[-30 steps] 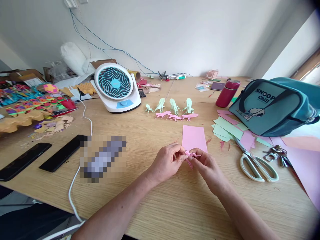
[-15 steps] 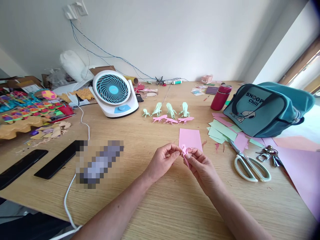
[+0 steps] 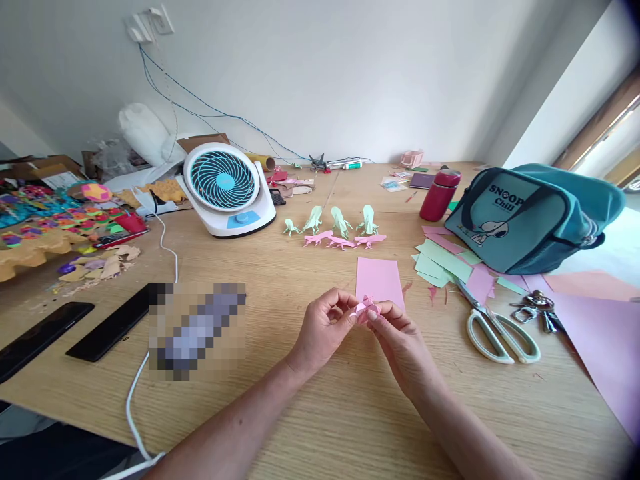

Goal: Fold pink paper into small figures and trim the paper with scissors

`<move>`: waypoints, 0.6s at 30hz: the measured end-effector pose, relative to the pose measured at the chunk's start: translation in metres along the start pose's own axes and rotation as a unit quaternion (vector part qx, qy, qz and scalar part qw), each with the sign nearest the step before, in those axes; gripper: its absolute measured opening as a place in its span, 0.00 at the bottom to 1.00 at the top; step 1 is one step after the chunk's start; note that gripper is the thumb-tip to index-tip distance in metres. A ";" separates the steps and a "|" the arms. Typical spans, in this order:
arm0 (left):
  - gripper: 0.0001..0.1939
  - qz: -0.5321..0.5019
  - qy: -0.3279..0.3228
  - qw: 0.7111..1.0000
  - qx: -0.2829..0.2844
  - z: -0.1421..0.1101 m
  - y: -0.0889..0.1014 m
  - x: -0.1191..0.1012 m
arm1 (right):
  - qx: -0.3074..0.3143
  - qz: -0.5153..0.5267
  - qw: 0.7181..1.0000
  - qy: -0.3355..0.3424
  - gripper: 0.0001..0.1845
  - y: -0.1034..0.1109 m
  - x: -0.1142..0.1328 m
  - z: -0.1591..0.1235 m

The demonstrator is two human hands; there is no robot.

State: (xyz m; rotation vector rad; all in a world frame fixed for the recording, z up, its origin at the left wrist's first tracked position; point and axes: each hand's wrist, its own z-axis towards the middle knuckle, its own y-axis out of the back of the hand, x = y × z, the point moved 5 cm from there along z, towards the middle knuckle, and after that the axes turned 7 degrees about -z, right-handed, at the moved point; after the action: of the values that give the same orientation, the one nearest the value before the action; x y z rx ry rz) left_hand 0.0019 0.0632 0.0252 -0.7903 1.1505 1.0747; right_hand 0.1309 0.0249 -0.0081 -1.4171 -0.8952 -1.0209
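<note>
A small folded pink paper figure [image 3: 367, 309] is pinched between my two hands above the wooden table [image 3: 320, 413]. My left hand [image 3: 327, 327] grips its left side with thumb and fingers, and my right hand [image 3: 403, 337] closes on its right side. Fingertips cover parts of the figure. Just beyond them lies a pink paper sheet [image 3: 379, 279], partly behind the hands. Farther back stand several green folded paper insects [image 3: 341, 222], with pink folded paper insects [image 3: 341, 243] in front of them.
Scissors [image 3: 500, 333], keys [image 3: 537, 307] and green and pink paper pieces [image 3: 445, 260] lie to the right, near a teal bag [image 3: 515, 217] and a red flask [image 3: 440, 195]. A white fan [image 3: 227, 187] stands at back left; a white cable [image 3: 135, 390] runs along the left.
The pink paper figure has turned in my fingers, from hanging pointed downward to lying more sideways. Both hands stay at nearly the same place, still gripping it.
</note>
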 end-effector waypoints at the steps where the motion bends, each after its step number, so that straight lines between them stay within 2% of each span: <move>1: 0.09 -0.003 0.006 1.000 0.001 0.000 -0.001 0.000 | -0.002 -0.008 1.000 0.001 0.10 0.001 0.000 0.000; 6: 0.11 -0.017 0.030 0.999 0.001 -0.001 -0.003 0.003 | -0.012 -0.013 1.000 0.010 0.10 0.003 -0.002 0.001; 8: 0.10 -0.010 0.016 1.000 0.000 -0.001 -0.003 0.000 | -0.007 -0.006 1.000 0.014 0.09 0.003 -0.002 0.001; 10: 0.09 0.011 -0.038 0.999 -0.001 -0.002 -0.002 -0.008 | -0.004 -0.003 1.000 0.013 0.09 0.003 -0.002 0.002; 12: 0.06 0.041 -0.120 0.992 0.004 -0.004 -0.001 -0.019 | 0.000 -0.004 1.000 0.011 0.10 0.003 0.000 0.003; 16: 0.02 0.106 -0.254 0.961 0.026 -0.009 -0.001 -0.032 | 0.003 -0.002 1.000 0.024 0.11 0.004 0.005 0.004; 18: 0.04 0.146 -0.306 0.940 0.036 -0.013 0.000 -0.034 | 0.003 0.003 1.000 0.028 0.10 0.005 0.006 0.004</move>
State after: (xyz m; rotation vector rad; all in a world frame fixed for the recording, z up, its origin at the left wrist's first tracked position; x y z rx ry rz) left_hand -0.0036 0.0425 0.0549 -0.1885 0.7726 1.3899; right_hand 0.1377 0.0284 -0.0038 -1.3777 -0.8524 -1.0482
